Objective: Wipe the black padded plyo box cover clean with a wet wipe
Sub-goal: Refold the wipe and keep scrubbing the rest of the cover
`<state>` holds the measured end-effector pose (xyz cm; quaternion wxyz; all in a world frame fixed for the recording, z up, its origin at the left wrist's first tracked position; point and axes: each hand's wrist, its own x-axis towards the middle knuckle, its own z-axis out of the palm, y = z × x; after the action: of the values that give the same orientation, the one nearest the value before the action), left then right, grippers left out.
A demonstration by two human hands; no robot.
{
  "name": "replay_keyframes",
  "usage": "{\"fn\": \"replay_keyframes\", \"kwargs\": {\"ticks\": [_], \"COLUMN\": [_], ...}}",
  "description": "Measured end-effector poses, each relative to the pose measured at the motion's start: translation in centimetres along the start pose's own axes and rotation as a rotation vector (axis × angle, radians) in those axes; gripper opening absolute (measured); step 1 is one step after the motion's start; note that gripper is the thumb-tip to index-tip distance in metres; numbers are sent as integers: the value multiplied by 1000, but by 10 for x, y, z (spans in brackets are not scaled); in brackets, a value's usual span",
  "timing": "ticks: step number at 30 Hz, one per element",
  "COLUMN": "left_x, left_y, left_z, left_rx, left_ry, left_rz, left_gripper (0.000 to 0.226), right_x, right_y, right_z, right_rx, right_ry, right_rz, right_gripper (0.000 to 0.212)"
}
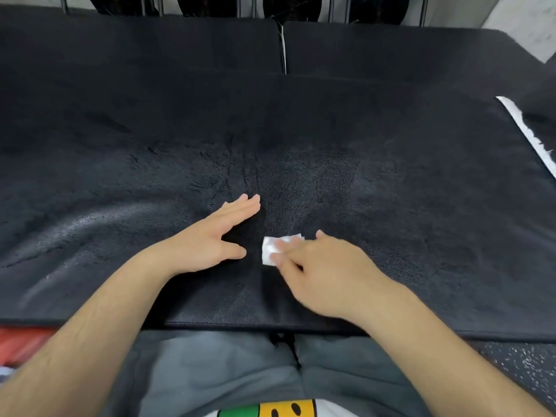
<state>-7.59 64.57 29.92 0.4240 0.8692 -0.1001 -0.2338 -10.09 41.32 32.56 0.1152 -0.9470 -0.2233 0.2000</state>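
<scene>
The black padded plyo box cover (391,182) fills most of the view, its worn leather-like top creased and shiny near the middle. A small folded white wet wipe (269,249) lies pressed on the cover near the front edge, under the fingertips of my right hand (319,272). My left hand (210,239) rests flat on the cover just left of the wipe, fingers spread, holding nothing.
A seam with a white strip (282,46) splits the far padding into two sections. A white torn edge (529,133) runs along the cover's right side. Dark round weight plates (288,7) stand on a rack behind. Speckled rubber floor (523,365) lies at lower right, something red (21,344) at lower left.
</scene>
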Motion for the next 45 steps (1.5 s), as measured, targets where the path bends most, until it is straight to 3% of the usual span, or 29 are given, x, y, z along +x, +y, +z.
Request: {"fn": "replay_keyframes", "kwargs": {"ticks": [5, 11, 15, 17, 21, 27, 33, 40, 45], "left_x": [-4, -14, -30, -33, -31, -24, -22, -23, -23], "left_y": [7, 17, 2, -3, -4, -2, 4, 1, -3], "left_z": [-2, -25, -14, -10, -8, 0, 9, 9, 10], "left_rx": [2, 137, 67, -11, 10, 153, 137, 108, 104], "left_ry": [-9, -20, -14, 33, 18, -11, 71, 85, 86], "left_rz": [-37, -87, -77, -54, -40, 24, 51, 60, 86], "left_gripper": [92, 88, 89, 89, 86, 68, 56, 52, 52], "right_x": [9, 44, 28, 20, 17, -1, 8, 16, -3], "right_y": [4, -27, -40, -32, -1, 2, 1, -3, -14], "right_z": [5, 6, 10, 4, -7, -9, 4, -9, -4], "right_rx": [49, -7, 26, -4, 18, 76, 60, 100, 173], "right_ry": [32, 9, -38, -68, 27, -51, 181, 207, 106], "right_rz": [-52, -163, -190, -205, -117, -186, -71, -44, -125], "right_gripper": [30, 42, 31, 36, 43, 41, 18, 22, 22]}}
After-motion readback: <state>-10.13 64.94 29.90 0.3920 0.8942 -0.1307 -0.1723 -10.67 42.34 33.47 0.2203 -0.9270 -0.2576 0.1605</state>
